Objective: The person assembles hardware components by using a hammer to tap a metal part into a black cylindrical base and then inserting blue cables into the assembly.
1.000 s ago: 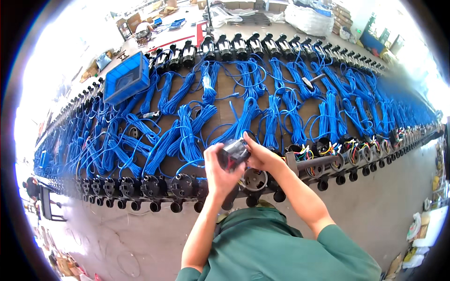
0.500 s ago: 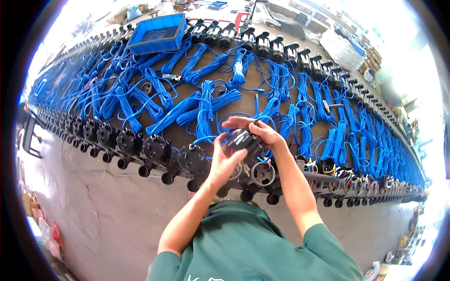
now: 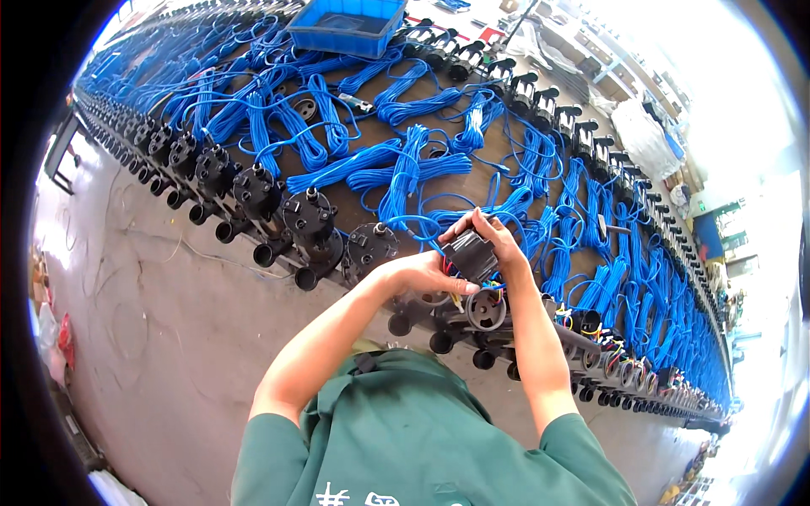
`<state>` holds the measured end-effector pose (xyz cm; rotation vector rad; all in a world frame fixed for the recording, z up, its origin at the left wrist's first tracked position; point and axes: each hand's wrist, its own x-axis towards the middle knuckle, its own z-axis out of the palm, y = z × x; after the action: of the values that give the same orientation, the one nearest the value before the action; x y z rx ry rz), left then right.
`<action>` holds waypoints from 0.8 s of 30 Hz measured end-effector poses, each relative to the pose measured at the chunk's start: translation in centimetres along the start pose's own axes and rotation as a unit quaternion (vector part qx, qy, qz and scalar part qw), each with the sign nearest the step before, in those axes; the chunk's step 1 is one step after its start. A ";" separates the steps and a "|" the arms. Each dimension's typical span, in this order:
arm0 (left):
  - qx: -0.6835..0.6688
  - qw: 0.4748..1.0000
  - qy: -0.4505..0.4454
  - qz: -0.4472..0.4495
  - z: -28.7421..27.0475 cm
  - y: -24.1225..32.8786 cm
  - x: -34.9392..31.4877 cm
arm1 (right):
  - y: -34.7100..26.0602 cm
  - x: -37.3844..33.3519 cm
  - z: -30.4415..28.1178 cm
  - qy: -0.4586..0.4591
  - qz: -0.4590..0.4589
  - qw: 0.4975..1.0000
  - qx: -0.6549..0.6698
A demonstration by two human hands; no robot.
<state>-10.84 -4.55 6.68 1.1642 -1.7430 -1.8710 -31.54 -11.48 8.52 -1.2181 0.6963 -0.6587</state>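
Observation:
A black, ribbed, boxy part (image 3: 471,255) is between my two hands, tilted above the near row of units. My right hand (image 3: 498,240) grips it from the far right side, thumb and fingers closed round its edge. At its lower left my left hand (image 3: 423,274) holds it, the thumb stretched along the near side and the other fingers partly hidden. Coloured wires show beside the part, and a blue cable runs close to its left. Just below it sits an open round grey housing (image 3: 486,310). A black capped pump-like unit (image 3: 371,248) stands left of my left hand.
Bundles of blue cable (image 3: 409,173) cover the brown table (image 3: 337,192). More black capped units (image 3: 257,191) line the near edge; open housings with coloured wires (image 3: 591,325) continue rightward. Black units (image 3: 467,61) line the far edge. A blue crate (image 3: 337,38) stands at the back.
The view has turned, shifting the table. My left hand has moved from the part's near face to its lower left, and the part has been turned in my hands.

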 end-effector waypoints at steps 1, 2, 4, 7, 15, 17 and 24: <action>0.011 1.000 -0.004 -0.009 -0.1 -0.3 0.2 | 0.1 -0.1 0.1 -0.002 0.012 1.000 -0.014; 0.036 0.999 0.012 -0.010 0.0 -0.8 0.2 | 0.3 -0.3 0.1 0.002 0.032 0.999 -0.024; 0.098 0.994 0.046 -0.024 0.4 1.3 -1.3 | 0.6 -1.1 -0.2 0.025 0.058 0.997 -0.047; 0.266 0.930 0.253 0.020 3.2 -1.0 -1.6 | 0.4 -1.9 0.9 0.077 0.108 0.986 -0.099; 0.368 0.808 0.432 0.158 6.2 -5.7 0.4 | 1.7 -2.4 2.0 0.193 0.068 0.959 -0.195; 0.356 0.811 0.439 0.152 6.7 -6.0 -0.3 | 2.8 -2.3 1.7 0.198 0.069 0.957 -0.198; 0.381 0.804 0.432 0.148 10.0 -8.5 -4.6 | 2.6 -2.3 3.0 0.230 0.031 0.919 -0.319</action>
<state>-12.97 7.11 -0.56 1.5231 -1.9039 -0.2438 -30.46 -7.37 6.89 -1.6430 1.4169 -0.6972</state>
